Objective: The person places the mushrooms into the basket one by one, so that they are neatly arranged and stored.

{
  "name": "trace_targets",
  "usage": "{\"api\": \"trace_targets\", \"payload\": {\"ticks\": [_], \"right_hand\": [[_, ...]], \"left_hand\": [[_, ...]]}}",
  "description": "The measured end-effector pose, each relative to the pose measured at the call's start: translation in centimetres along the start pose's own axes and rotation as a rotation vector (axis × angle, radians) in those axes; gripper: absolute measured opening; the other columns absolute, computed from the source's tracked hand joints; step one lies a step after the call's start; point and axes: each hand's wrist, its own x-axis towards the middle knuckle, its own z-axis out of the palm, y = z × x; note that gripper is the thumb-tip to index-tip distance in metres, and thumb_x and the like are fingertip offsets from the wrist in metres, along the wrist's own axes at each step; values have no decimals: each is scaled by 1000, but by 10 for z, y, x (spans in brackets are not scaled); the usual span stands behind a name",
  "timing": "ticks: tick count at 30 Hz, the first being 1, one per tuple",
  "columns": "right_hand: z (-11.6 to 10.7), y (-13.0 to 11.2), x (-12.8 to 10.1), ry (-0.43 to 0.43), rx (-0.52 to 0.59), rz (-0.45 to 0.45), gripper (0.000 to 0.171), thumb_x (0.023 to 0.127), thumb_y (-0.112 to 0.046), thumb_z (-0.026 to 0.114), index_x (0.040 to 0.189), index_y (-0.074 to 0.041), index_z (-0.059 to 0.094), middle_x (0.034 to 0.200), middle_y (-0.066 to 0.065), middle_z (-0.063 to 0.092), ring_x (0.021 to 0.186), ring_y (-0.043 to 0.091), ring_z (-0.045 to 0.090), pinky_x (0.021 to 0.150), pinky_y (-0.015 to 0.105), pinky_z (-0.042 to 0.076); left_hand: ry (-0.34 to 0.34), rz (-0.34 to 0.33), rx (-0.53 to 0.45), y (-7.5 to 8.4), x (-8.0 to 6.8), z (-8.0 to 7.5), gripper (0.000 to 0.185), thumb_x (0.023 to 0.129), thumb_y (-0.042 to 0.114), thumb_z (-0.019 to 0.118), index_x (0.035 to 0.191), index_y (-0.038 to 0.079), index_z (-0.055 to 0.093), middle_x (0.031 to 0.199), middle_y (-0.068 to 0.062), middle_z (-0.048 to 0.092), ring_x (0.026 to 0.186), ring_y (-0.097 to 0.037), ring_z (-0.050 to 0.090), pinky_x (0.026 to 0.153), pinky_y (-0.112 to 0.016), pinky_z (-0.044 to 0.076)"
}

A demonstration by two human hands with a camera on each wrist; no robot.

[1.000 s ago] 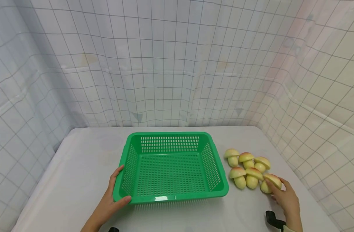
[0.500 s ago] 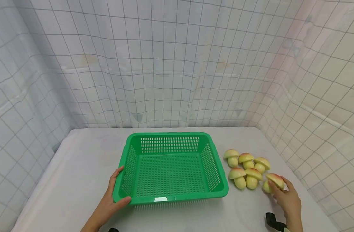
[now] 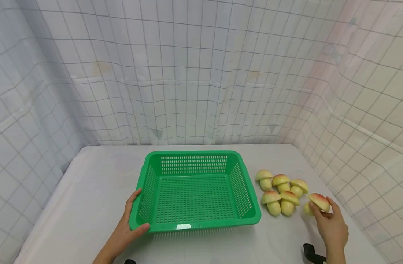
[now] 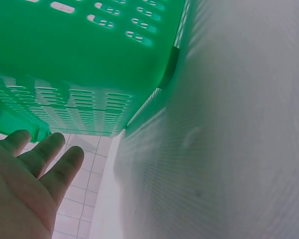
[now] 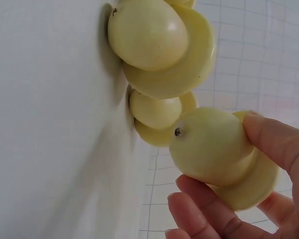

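Observation:
A green plastic basket [image 3: 194,199] with slotted walls stands on the white table. At its near left corner rests my left hand [image 3: 125,227], thumb along the front rim and fingers against the left side. The left wrist view shows three of these fingers [image 4: 65,169] stretched out straight. My right hand [image 3: 331,222] pinches a toy mushroom [image 3: 318,202] by its red-tinged cap, its rounded pale stem [image 5: 209,144] pointing toward the wrist camera. It is raised off the table, right of several similar yellow mushrooms [image 3: 270,197] grouped beside the basket.
White table cloth [image 3: 99,176] lies left of the basket and in front of it. Gridded white curtains [image 3: 188,73] hang behind and on both sides. A black curved piece [image 3: 309,253] sits at the right wrist.
My right hand has drawn the mushroom rightward, up and away from the group. The left hand and the basket have stayed where they were.

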Motion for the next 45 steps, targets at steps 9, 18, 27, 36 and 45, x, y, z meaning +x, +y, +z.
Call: {"api": "trace_targets", "payload": {"ticks": [9,18,27,36,45], "right_hand": [[2,-22,-12,76,64,-62,76,84,-52,65,145,-14,40,99,24,66,84,36,62,66,44,34],[7,-52,-19,75,102,-230,70,81,-43,73,141,-17,47,90,19,69,63,-11,46,63,32,40],[14,-78,-20,-36,159,-333,69,80,-42,74,141,-22,48,95,17,68,73,-2,53,56,23,43],[24,-98,-19,-147,194,-466,67,82,-40,73,141,-22,47,96,12,68,76,12,59,60,24,46],[32,-121,-20,-299,258,-580,64,81,-33,75,138,-19,48,83,6,67,74,17,60,57,27,46]], "left_hand": [[2,8,6,0,0,-1,88,87,14,61,151,36,5,152,-13,6,124,-39,31,81,-31,43],[-1,-21,0,1,1,0,88,87,14,62,150,37,4,152,-15,3,125,-40,31,81,-35,43],[9,-35,14,1,0,1,89,87,16,63,150,38,4,152,-16,2,125,-41,29,81,-47,41],[8,-32,19,-1,1,1,89,87,15,62,150,37,4,152,-16,2,126,-41,28,82,-46,41],[6,-13,3,-1,1,1,88,87,14,62,151,36,5,152,-14,2,126,-40,28,82,-34,42]]}}
